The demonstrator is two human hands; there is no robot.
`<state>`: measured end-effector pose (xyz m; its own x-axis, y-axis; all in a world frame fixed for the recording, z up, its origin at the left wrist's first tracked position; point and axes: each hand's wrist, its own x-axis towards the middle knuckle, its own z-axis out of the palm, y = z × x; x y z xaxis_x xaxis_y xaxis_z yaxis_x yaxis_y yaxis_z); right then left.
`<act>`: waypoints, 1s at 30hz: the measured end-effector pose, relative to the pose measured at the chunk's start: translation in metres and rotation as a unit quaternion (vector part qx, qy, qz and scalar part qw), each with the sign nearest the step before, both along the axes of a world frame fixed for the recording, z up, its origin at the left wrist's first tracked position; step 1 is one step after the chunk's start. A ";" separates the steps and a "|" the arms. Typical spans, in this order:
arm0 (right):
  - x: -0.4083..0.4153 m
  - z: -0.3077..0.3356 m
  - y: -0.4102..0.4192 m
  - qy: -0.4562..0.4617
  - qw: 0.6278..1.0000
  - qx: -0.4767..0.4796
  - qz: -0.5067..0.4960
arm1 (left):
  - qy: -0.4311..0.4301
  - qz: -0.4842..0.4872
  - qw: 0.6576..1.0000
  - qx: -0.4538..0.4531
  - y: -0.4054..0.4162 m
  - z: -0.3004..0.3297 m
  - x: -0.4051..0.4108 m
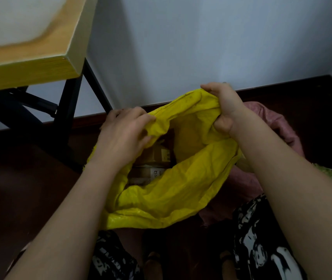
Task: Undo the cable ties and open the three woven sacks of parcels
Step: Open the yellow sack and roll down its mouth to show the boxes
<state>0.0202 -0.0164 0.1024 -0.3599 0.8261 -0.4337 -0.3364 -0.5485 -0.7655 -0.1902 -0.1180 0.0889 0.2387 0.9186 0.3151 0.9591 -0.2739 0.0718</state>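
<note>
In the head view the left hand [123, 136] and right hand [224, 107] each grasp the rim of the yellow sack [171, 197] on the floor, parcels [157, 158] showing inside; they should pull evenly apart to widen the mouth

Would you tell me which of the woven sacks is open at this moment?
The yellow sack: both hands spread its mouth, showing boxes inside. The pink sack lies behind it, its mouth unseen.
</note>
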 end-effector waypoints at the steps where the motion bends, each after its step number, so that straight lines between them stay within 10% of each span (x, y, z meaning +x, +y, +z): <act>1: 0.000 0.001 0.000 -0.017 1.000 -0.004 -0.002 | -0.068 0.016 0.998 0.001 0.000 0.001 0.000; 4: -0.001 -0.007 0.006 -0.221 0.963 0.146 -0.046 | -0.280 0.129 0.951 -0.024 0.001 0.010 -0.002; 6: -0.001 -0.010 0.006 -0.370 0.864 0.334 -0.069 | -0.366 0.194 0.908 -0.062 0.004 0.013 -0.011; 13: -0.013 -0.017 -0.016 -0.473 0.694 0.534 0.097 | -0.592 0.248 0.747 -0.171 0.008 0.010 -0.024; 15: -0.014 -0.018 -0.013 -0.489 0.686 0.524 0.128 | -0.639 0.274 0.694 -0.187 0.010 0.011 -0.026; 17: -0.012 -0.015 -0.009 -0.438 0.755 0.466 0.146 | -0.678 0.295 0.645 -0.196 0.011 0.012 -0.029; 19: -0.010 -0.017 -0.005 -0.398 0.816 0.395 0.139 | -0.654 0.291 0.670 -0.194 0.011 0.012 -0.032; 25: -0.017 -0.019 -0.006 -0.301 0.920 0.239 0.071 | -0.248 0.232 0.938 -0.072 0.005 -0.001 -0.037; 30: -0.017 -0.019 -0.001 -0.234 0.957 0.164 0.047 | -0.045 0.223 0.965 -0.132 -0.006 0.006 -0.019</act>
